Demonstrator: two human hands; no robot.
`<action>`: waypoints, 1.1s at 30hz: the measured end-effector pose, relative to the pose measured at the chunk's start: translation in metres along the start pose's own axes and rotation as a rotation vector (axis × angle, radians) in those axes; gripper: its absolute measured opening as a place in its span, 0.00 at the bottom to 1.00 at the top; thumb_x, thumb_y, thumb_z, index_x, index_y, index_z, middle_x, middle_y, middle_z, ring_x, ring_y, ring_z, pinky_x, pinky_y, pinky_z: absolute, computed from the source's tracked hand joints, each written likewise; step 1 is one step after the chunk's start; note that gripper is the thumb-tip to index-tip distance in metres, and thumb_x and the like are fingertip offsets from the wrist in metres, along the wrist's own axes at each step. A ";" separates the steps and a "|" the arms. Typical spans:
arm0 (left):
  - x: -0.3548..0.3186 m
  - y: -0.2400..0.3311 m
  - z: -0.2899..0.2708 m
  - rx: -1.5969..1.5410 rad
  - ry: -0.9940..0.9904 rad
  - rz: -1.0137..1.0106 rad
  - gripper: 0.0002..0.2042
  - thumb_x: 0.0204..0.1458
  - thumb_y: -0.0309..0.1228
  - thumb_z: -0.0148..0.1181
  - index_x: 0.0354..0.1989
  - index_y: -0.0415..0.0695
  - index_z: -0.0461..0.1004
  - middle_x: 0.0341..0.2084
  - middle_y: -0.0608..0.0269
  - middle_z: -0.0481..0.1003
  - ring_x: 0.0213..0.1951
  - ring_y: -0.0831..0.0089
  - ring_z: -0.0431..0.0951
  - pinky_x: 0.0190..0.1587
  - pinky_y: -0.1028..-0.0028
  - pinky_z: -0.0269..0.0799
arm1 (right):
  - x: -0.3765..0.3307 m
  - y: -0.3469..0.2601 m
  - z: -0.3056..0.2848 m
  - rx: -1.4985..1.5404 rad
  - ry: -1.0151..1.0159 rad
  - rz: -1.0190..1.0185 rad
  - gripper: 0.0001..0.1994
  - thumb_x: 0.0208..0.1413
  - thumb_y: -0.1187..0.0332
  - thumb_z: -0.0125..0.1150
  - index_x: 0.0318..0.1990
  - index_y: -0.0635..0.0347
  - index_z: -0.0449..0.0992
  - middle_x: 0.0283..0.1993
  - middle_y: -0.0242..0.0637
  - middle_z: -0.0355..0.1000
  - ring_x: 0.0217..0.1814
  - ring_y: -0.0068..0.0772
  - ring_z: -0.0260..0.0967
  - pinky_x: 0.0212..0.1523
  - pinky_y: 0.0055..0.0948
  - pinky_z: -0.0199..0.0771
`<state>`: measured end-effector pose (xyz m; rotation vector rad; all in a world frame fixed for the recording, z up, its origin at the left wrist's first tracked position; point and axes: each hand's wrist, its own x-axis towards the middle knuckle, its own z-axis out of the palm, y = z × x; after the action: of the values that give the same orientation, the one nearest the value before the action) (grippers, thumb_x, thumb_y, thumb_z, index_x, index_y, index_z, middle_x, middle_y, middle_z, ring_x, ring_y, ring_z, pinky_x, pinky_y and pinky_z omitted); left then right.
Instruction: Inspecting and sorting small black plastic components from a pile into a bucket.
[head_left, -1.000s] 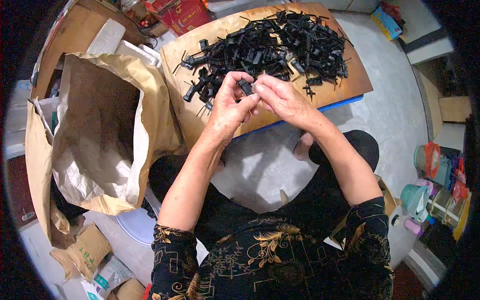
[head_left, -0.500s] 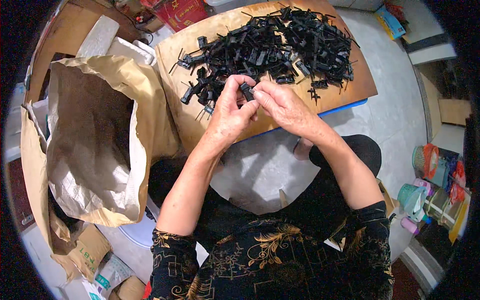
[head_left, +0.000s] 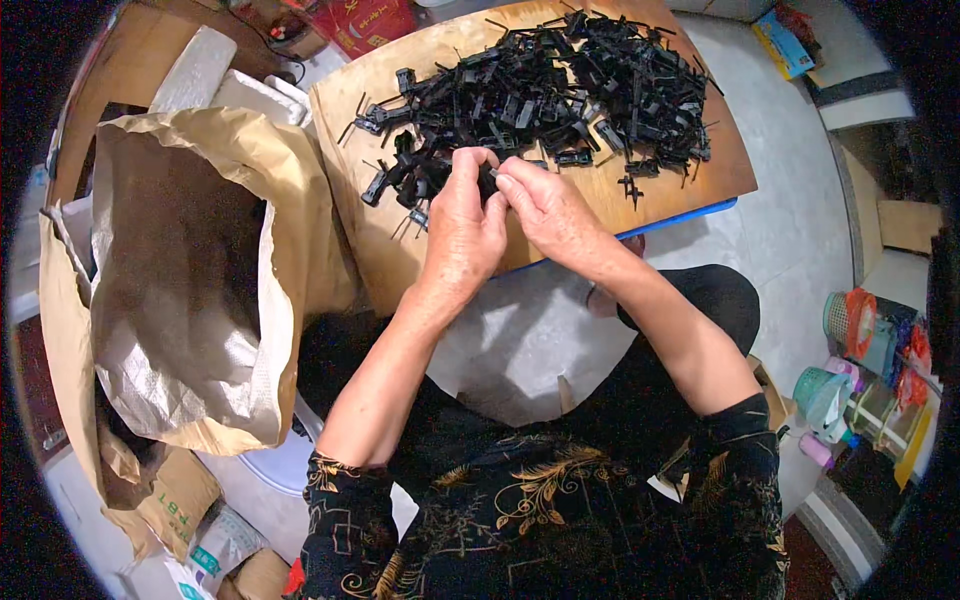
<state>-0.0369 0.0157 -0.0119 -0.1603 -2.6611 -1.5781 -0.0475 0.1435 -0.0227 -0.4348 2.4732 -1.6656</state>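
- Black plastic is what the fingers (head_left: 497, 180) work on: both hands meet over the near edge of the counter (head_left: 680, 185) and pinch one small black part (head_left: 487, 183) between their tips.
- Left hand (head_left: 462, 225) curls over the part from the left, its fingertips pressed down on it; right hand (head_left: 545, 210) comes in from the right, thumb and forefinger closed on the same piece. Most of the part is hidden by the fingers, so its shape cannot be told.
- Against a second ago, the hands keep the same joined grip on the part; they sit a little higher in the view, which may be only the head tilting. That suggests the same piece is being worked on, not yet set aside.
- Just beyond the hands lies a pile of parts (head_left: 560, 90), a tangled heap of like black pieces with thin prongs, spread across the far half of the wooden counter; a few strays lie apart at its edges.
- Left of the counter stands a large brown paper sack (head_left: 190, 290), mouth open and sagging. Its inside is dark, and what it holds cannot be seen.
- Far right, on the floor, small plastic baskets (head_left: 850, 325) and cups stand together; their contents are too small to tell.
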 end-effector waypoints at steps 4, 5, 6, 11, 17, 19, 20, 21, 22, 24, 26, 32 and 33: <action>0.004 0.008 -0.003 -0.136 0.014 -0.047 0.13 0.47 0.21 0.52 0.41 0.44 0.61 0.23 0.56 0.71 0.25 0.69 0.74 0.28 0.70 0.69 | 0.008 0.001 -0.008 0.159 -0.022 -0.045 0.10 0.60 0.65 0.45 0.32 0.62 0.66 0.23 0.29 0.61 0.23 0.19 0.56 0.24 0.22 0.59; 0.006 0.010 -0.006 -0.219 0.021 -0.027 0.12 0.49 0.22 0.51 0.41 0.44 0.61 0.23 0.61 0.72 0.22 0.75 0.72 0.23 0.76 0.68 | 0.010 -0.002 -0.011 0.272 -0.045 -0.001 0.11 0.60 0.63 0.44 0.35 0.61 0.67 0.24 0.26 0.61 0.23 0.15 0.56 0.23 0.17 0.59; 0.008 0.015 -0.009 -0.391 -0.004 -0.099 0.11 0.50 0.23 0.50 0.42 0.44 0.61 0.23 0.64 0.71 0.20 0.78 0.71 0.21 0.79 0.65 | 0.011 -0.002 -0.014 0.293 -0.004 0.022 0.11 0.61 0.62 0.44 0.37 0.60 0.68 0.24 0.26 0.62 0.23 0.14 0.56 0.22 0.17 0.58; 0.008 0.027 -0.026 -1.130 -0.163 -0.256 0.13 0.53 0.25 0.47 0.47 0.42 0.59 0.26 0.62 0.70 0.19 0.80 0.67 0.17 0.85 0.59 | -0.004 -0.010 -0.029 0.549 -0.148 0.253 0.11 0.60 0.63 0.45 0.39 0.60 0.69 0.25 0.27 0.65 0.17 0.11 0.54 0.16 0.12 0.53; 0.002 0.024 -0.022 -1.055 -0.184 -0.310 0.19 0.55 0.27 0.47 0.55 0.42 0.57 0.26 0.60 0.70 0.20 0.78 0.68 0.17 0.84 0.60 | -0.014 -0.018 -0.045 0.587 -0.082 0.124 0.09 0.58 0.64 0.50 0.36 0.61 0.68 0.26 0.30 0.70 0.15 0.10 0.55 0.15 0.10 0.53; 0.000 0.030 -0.020 -1.067 -0.258 -0.301 0.19 0.55 0.28 0.46 0.56 0.42 0.56 0.27 0.59 0.71 0.20 0.77 0.69 0.17 0.84 0.59 | -0.016 -0.015 -0.047 0.574 -0.069 0.080 0.08 0.57 0.65 0.51 0.36 0.61 0.68 0.26 0.29 0.69 0.15 0.10 0.55 0.14 0.10 0.52; -0.001 0.035 -0.020 -1.090 -0.330 -0.335 0.19 0.55 0.28 0.47 0.56 0.42 0.57 0.28 0.58 0.71 0.20 0.77 0.68 0.16 0.85 0.59 | -0.016 -0.011 -0.046 0.598 -0.043 0.060 0.07 0.56 0.66 0.52 0.37 0.60 0.68 0.25 0.28 0.69 0.14 0.09 0.54 0.14 0.09 0.50; -0.003 0.038 -0.020 -1.112 -0.396 -0.371 0.19 0.55 0.27 0.47 0.56 0.42 0.57 0.29 0.57 0.71 0.20 0.77 0.68 0.16 0.85 0.58 | -0.018 -0.015 -0.049 0.601 -0.040 0.058 0.07 0.56 0.66 0.52 0.37 0.60 0.68 0.25 0.28 0.69 0.14 0.09 0.54 0.14 0.09 0.50; -0.005 0.040 -0.016 -1.118 -0.374 -0.393 0.21 0.52 0.29 0.52 0.56 0.43 0.60 0.29 0.59 0.70 0.17 0.79 0.64 0.12 0.87 0.53 | -0.020 -0.021 -0.052 0.614 -0.076 0.077 0.07 0.56 0.66 0.52 0.37 0.59 0.68 0.25 0.27 0.69 0.15 0.09 0.53 0.14 0.09 0.49; -0.007 0.042 -0.014 -1.135 -0.417 -0.386 0.21 0.52 0.29 0.52 0.55 0.43 0.60 0.30 0.59 0.70 0.16 0.80 0.64 0.12 0.87 0.53 | -0.023 -0.024 -0.058 0.682 -0.163 0.120 0.09 0.56 0.65 0.53 0.39 0.59 0.68 0.24 0.26 0.67 0.16 0.08 0.52 0.13 0.10 0.46; -0.008 0.042 -0.013 -1.142 -0.492 -0.362 0.21 0.52 0.28 0.52 0.55 0.43 0.60 0.31 0.59 0.70 0.15 0.80 0.63 0.11 0.87 0.53 | -0.025 -0.025 -0.061 0.717 -0.205 0.126 0.09 0.56 0.64 0.53 0.40 0.58 0.68 0.24 0.26 0.67 0.16 0.07 0.52 0.13 0.10 0.45; -0.011 0.047 -0.010 -1.011 -0.477 -0.273 0.20 0.53 0.29 0.50 0.55 0.42 0.60 0.33 0.60 0.71 0.22 0.79 0.71 0.13 0.88 0.54 | -0.026 -0.019 -0.066 0.642 -0.277 0.106 0.10 0.56 0.61 0.52 0.39 0.57 0.70 0.25 0.24 0.68 0.19 0.07 0.54 0.16 0.10 0.48; -0.011 0.048 -0.010 -1.012 -0.479 -0.272 0.20 0.53 0.29 0.50 0.55 0.42 0.60 0.33 0.60 0.71 0.22 0.79 0.71 0.13 0.88 0.54 | -0.026 -0.017 -0.066 0.574 -0.222 0.079 0.10 0.56 0.62 0.53 0.39 0.58 0.70 0.26 0.24 0.68 0.22 0.09 0.57 0.19 0.11 0.53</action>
<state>-0.0212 0.0293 0.0334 -0.2236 -1.8644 -3.1657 -0.0370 0.2039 0.0167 -0.4097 1.7295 -2.0497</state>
